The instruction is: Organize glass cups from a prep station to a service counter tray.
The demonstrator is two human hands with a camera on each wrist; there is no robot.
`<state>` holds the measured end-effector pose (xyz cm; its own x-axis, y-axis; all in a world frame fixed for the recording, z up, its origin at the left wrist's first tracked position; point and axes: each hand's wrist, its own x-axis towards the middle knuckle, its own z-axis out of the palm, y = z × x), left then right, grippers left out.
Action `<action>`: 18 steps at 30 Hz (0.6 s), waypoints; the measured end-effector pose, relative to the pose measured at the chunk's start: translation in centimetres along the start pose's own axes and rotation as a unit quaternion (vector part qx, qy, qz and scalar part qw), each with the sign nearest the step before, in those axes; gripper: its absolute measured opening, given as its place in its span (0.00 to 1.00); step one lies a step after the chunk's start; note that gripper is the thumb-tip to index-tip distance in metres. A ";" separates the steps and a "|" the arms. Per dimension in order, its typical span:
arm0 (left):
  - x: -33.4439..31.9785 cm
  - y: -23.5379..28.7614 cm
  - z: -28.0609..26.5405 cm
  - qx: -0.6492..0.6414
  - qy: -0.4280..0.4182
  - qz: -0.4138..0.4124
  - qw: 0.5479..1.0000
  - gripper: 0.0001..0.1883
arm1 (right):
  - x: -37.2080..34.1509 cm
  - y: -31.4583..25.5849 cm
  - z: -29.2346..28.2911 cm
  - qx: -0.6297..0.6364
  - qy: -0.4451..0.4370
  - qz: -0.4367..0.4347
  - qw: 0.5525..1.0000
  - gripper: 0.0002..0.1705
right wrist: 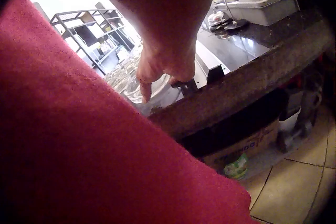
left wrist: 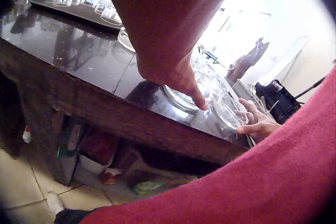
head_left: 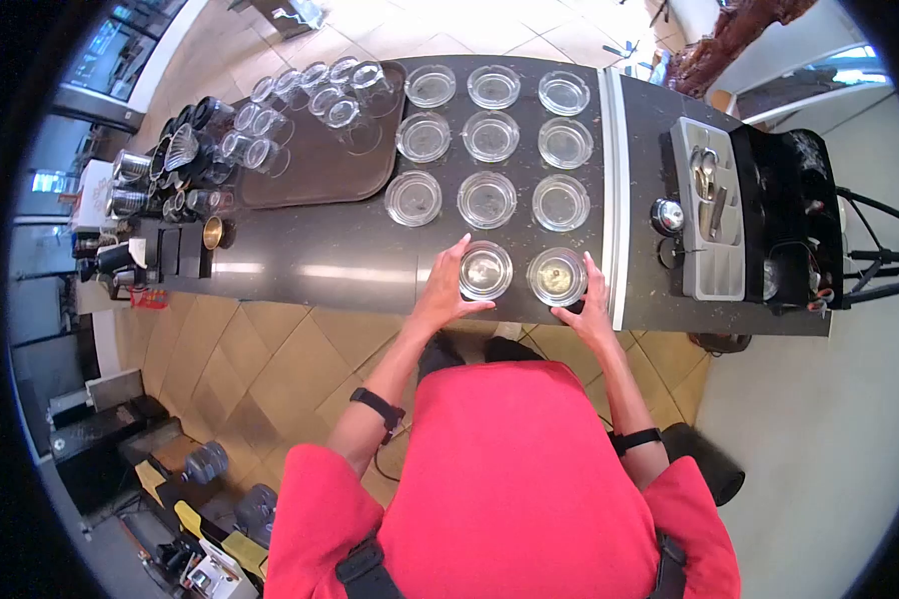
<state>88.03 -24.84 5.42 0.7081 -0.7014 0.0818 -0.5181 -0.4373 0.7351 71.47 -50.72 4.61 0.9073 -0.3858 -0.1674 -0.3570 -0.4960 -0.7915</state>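
Two round clear glass ashtrays stand side by side in the row nearest the person on the dark counter. My left hand (head_left: 444, 290) holds the left ashtray (head_left: 485, 271), fingers along its left side and thumb at its near edge. On the other ashtray (head_left: 557, 278), my right hand (head_left: 593, 317) has its fingers along the right side and its thumb at the near rim. In the left wrist view the left thumb (left wrist: 198, 99) lies close by the glass rim. Beyond the hands, several matching ashtrays (head_left: 487, 200) stand in three columns.
A brown tray (head_left: 310, 185) with upturned glasses (head_left: 345, 112) lies at the back left. A white metal strip (head_left: 617, 200) crosses the counter right of the ashtrays. Farther right are a cutlery tray (head_left: 714, 270) and a black organizer (head_left: 784, 200). The counter's near edge runs close to the person.
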 end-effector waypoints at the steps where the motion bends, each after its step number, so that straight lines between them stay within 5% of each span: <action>1: 0.0 0.0 0.1 0.005 0.005 -0.005 1.000 0.67 | -0.1 0.2 0.2 0.004 -0.006 -0.006 1.000 0.70; 5: 0.1 0.0 -0.3 0.023 0.003 -0.001 1.000 0.67 | 0.2 0.7 0.5 -0.009 0.011 -0.066 0.998 0.68; 11: 0.2 -0.2 -0.3 0.031 0.011 0.056 0.998 0.67 | 0.2 0.1 0.7 -0.009 0.025 -0.053 0.998 0.68; 13: 0.0 -0.4 -0.2 0.050 0.008 0.049 0.998 0.67 | 0.2 -0.4 0.4 0.036 0.005 0.001 0.999 0.68; 18: -0.4 -0.7 0.4 0.036 0.011 0.030 0.999 0.69 | 0.1 0.3 0.6 0.022 0.014 -0.027 0.999 0.69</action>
<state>87.93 -24.49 4.63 0.6849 -0.7154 0.1384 -0.5914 -0.4348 0.6791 71.64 -50.46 4.04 0.9181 -0.3815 -0.1071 -0.2966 -0.4825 -0.8242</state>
